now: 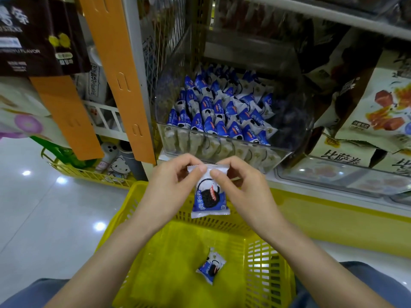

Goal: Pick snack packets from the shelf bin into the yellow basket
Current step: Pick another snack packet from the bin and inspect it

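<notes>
A blue and white snack packet (209,196) with a dark cookie picture hangs upright above the yellow basket (266,263). My left hand (173,181) pinches its top left corner and my right hand (240,183) pinches its top right corner. Another packet of the same kind (210,266) lies on the basket floor. The clear shelf bin (222,143) just beyond my hands holds several more of these packets (222,107), standing in rows.
Orange hanging strips (120,81) and a grey shelf post stand left of the bin. Large beige snack bags (378,103) fill the shelf to the right. A yellow shelf base (333,214) runs behind the basket. The glossy white floor (44,207) is on the left.
</notes>
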Tool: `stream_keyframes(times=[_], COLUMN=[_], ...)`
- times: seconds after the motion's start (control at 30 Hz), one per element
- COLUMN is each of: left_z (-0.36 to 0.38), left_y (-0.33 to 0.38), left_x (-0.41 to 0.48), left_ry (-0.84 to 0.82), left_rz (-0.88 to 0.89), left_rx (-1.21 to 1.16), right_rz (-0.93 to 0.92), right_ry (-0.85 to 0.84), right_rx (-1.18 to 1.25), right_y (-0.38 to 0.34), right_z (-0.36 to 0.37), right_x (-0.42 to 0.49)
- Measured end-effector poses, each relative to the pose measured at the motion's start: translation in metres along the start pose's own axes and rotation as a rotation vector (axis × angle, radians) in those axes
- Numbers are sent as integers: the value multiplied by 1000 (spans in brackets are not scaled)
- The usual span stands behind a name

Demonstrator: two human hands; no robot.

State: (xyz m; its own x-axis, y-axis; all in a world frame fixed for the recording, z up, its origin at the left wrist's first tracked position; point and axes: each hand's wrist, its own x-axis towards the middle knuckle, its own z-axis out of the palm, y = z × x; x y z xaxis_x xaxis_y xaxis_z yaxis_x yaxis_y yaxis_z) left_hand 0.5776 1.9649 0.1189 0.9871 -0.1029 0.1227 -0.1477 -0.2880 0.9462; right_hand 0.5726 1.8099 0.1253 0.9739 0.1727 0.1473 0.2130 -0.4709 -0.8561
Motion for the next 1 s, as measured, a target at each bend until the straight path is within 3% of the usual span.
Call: stream_keyframes(times=[0.23,0.33,0.43,0.5,0.57,0.67,0.73,0.83,0.9,1.0], left_z=[-1,1,-2,-4,-6,-9,-11,-12,-13,-12], left_y=[3,5,3,3,5,11,12,12,10,11], left_x=[0,0,-1,1,3,5,3,2,2,1], left_ry=[-80,-14,155,149,56,-65,-82,-1,43,-45], left_rz=[-79,-60,-37,-102,-237,-349,-311,-256,-217,-164], left_rx=[-84,-90,82,94,-137,-499,-573,-499,-412,-384], right_rz=[-188,-219,-145,-94,-155,-325,-419,-500,-392,-30], right_ry=[22,137,316,365,341,229,159,72,49,34], right_rx=[-161,-246,-50,136,134,-63,-209,-349,-318,56], right_y=[-4,-8,-11,-12,-13,-10,-8,-4,-5,-10], right_z=[-1,-6,-13,-17,-18,-11,-7,-3,0,4], right_x=[-2,0,3,4,3,-2,-4,-5,-6,-5])
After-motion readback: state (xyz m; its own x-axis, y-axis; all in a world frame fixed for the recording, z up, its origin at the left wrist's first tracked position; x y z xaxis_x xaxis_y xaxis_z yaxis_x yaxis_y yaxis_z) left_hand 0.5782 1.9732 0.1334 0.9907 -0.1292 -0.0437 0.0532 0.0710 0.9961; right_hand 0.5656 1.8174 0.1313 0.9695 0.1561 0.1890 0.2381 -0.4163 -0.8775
